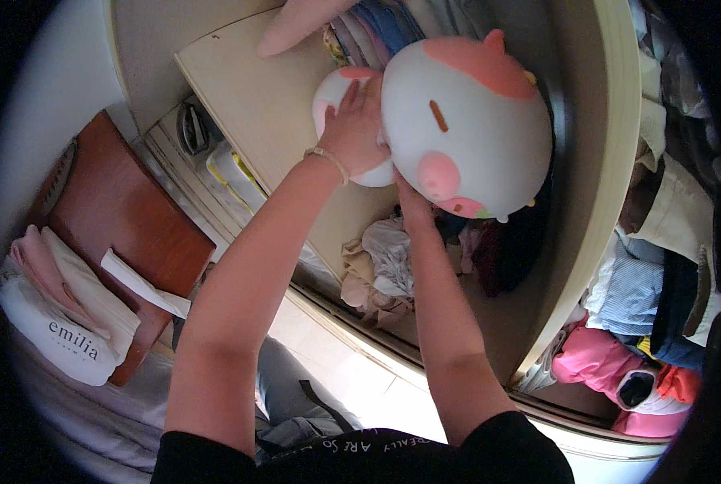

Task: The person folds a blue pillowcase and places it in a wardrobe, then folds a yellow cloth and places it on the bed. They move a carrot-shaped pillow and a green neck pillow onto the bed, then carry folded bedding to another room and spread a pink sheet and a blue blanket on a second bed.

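In front of me, inside an open wardrobe, is a white-and-pink stuffed animal toy [493, 139] with a large round head and a smaller white body. My left hand [354, 130] lies over the body with its fingers spread, pressing into it beside the head. A bracelet circles that wrist. From below, my right hand [414, 202] reaches under the head, and most of its fingers are hidden by the toy. Just beneath that hand, crumpled beige and grey cloth [388, 260] lies on the wardrobe floor.
A wooden shelf [257, 91] carries folded clothes [366, 33] and a smooth pink rounded object [303, 24]. An upright panel [608, 199] separates a right compartment with piled clothes [626, 290]. On the left, a reddish-brown wooden surface [118, 199] holds a white bag [64, 333] bearing writing.
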A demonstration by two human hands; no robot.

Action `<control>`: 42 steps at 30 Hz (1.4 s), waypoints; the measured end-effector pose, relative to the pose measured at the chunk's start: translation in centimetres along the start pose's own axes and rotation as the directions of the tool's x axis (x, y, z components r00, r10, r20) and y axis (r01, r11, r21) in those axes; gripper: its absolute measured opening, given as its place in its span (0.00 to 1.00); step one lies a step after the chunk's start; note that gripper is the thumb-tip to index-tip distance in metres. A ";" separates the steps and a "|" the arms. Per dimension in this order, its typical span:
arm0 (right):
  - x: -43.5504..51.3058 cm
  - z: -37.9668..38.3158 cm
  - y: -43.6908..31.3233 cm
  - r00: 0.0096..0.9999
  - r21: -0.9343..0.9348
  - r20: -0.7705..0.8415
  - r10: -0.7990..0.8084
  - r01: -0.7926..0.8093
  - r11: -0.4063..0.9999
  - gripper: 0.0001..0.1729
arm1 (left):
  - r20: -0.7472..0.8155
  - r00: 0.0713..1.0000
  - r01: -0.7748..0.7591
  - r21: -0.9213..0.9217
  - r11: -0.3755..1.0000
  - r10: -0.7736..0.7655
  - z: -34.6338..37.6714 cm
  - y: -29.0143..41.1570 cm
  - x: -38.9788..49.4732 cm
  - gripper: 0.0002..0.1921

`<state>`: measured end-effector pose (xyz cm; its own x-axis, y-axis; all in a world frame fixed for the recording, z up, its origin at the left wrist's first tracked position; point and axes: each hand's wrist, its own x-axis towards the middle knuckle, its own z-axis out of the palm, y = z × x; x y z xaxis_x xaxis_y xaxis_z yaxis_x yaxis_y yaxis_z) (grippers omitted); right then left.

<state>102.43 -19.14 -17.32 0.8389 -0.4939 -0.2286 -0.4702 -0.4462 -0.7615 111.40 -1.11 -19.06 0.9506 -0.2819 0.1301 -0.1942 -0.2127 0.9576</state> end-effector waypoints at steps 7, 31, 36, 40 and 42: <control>1.2 -0.1 -0.3 0.995 -0.246 0.006 0.097 -0.092 0.965 0.28 | 0.101 0.995 -0.014 0.184 0.983 -0.005 0.5 2.4 0.2 0.57; -11.0 -3.1 -3.1 0.982 0.133 0.098 0.164 -0.176 0.975 0.29 | 0.098 0.981 -0.165 -0.029 0.986 0.167 -1.6 0.9 -8.4 0.55; -12.7 -4.8 -4.2 0.992 0.356 -0.108 0.058 -0.016 0.934 0.46 | -0.013 0.998 0.052 -0.305 0.951 -0.059 -0.6 -4.3 -5.1 0.56; -12.7 -8.3 -5.3 0.943 0.320 -0.324 -0.069 0.178 0.930 0.48 | 0.291 0.839 0.535 -0.596 0.599 -0.460 -1.9 -3.2 -4.2 0.58; -11.6 -10.9 -6.8 0.935 0.286 -0.350 -0.061 0.169 0.943 0.46 | 0.339 0.814 0.563 -0.660 0.498 -0.472 -1.9 -5.3 -3.5 0.58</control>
<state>92.89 -18.54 -2.89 0.7168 -0.6958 0.0451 -0.2234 -0.2905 -0.9304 109.55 2.74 -24.09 0.7834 -0.4461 -0.4328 0.5983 0.3523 0.7197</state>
